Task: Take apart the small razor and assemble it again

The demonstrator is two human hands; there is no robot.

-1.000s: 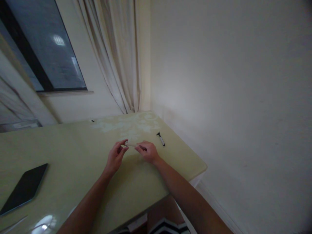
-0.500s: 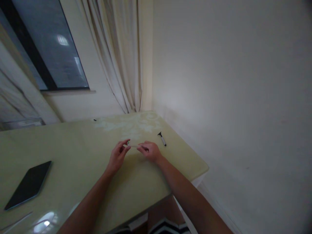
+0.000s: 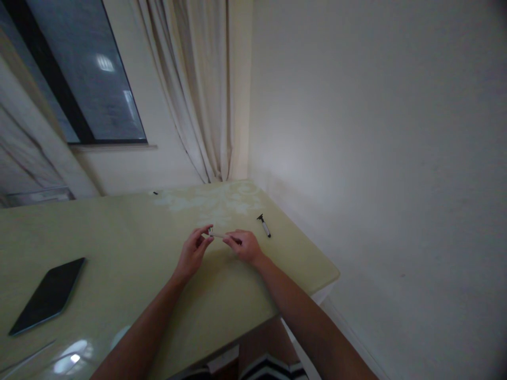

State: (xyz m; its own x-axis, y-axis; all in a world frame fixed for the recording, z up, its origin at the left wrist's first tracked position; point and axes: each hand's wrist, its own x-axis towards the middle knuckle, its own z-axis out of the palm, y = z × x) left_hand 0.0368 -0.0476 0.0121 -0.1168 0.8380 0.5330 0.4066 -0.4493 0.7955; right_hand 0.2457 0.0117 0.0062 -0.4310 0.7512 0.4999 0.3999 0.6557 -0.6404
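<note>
My left hand [image 3: 193, 252] and my right hand [image 3: 244, 245] meet over the middle of a pale yellow-green table [image 3: 130, 248]. Between them they hold a thin pale stick-like object [image 3: 217, 235], too small to name. The left fingers pinch its left end, which carries a small head. The right fingers are closed round its other end. A second small tool with a black head and white handle [image 3: 264, 225] lies on the table just right of my right hand, apart from it.
A dark tablet [image 3: 48, 294] lies flat at the left of the table. A thin pale strip [image 3: 27, 357] rests near the front left corner. A curtain [image 3: 198, 89] hangs in the far corner beside a window [image 3: 75, 74]. A bare wall runs along the right.
The view has shifted slightly, so the hands sit a little further right. Both hands keep their hold on the thin object and have hardly moved.
</note>
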